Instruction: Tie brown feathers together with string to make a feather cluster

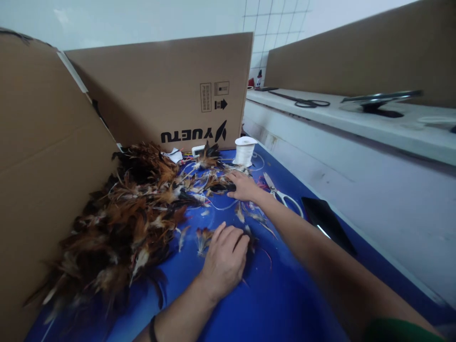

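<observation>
My left hand (224,259) rests on the blue table (270,304), fingers curled over a dark feather (252,243). My right hand (243,185) reaches forward and pinches a dark feather (220,188) at the edge of a big heap of brown and black feathers (131,213). Thin white thread (221,207) loops across the table near that hand. A white spool of thread (244,151) stands just beyond it.
Cardboard walls (160,90) close off the left and back. White-handled scissors (281,194) and a black phone (327,221) lie to the right. A white ledge (356,118) beyond holds black scissors (302,101) and a metal tool.
</observation>
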Demonstrator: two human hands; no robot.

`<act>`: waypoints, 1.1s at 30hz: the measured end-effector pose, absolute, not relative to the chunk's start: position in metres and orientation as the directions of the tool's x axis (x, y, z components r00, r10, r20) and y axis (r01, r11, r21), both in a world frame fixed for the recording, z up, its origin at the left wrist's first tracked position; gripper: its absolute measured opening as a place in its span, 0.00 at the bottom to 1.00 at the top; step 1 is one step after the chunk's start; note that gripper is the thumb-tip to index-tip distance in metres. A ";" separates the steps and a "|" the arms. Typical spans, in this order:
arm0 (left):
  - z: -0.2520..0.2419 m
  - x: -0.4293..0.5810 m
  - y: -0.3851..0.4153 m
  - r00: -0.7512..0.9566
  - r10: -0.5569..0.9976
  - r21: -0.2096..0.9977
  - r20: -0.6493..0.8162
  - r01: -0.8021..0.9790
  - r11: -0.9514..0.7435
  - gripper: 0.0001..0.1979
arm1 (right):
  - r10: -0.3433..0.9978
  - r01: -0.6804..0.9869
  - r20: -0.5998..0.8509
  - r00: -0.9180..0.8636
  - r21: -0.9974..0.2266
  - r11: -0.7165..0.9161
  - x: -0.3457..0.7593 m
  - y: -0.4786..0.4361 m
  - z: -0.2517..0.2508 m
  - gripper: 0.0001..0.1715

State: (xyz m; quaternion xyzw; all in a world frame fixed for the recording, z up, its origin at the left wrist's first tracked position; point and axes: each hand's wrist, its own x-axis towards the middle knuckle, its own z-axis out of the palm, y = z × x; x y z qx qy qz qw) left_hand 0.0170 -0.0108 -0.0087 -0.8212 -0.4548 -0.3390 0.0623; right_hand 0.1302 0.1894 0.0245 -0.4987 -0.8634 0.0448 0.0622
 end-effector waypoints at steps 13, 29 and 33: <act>-0.010 0.016 -0.008 0.364 0.731 0.237 0.577 0.782 -0.577 0.11 | 0.797 0.795 0.011 -0.604 -0.069 0.603 0.120 0.168 0.041 0.22; -0.018 0.009 -0.001 0.423 0.738 0.274 0.525 0.737 -0.618 0.09 | 0.641 0.648 0.130 -0.756 0.016 0.761 0.064 0.185 0.033 0.14; -0.021 0.010 0.000 0.422 0.740 0.299 0.523 0.723 -0.623 0.09 | 0.640 0.658 0.204 -0.741 0.032 0.752 0.081 0.189 0.053 0.15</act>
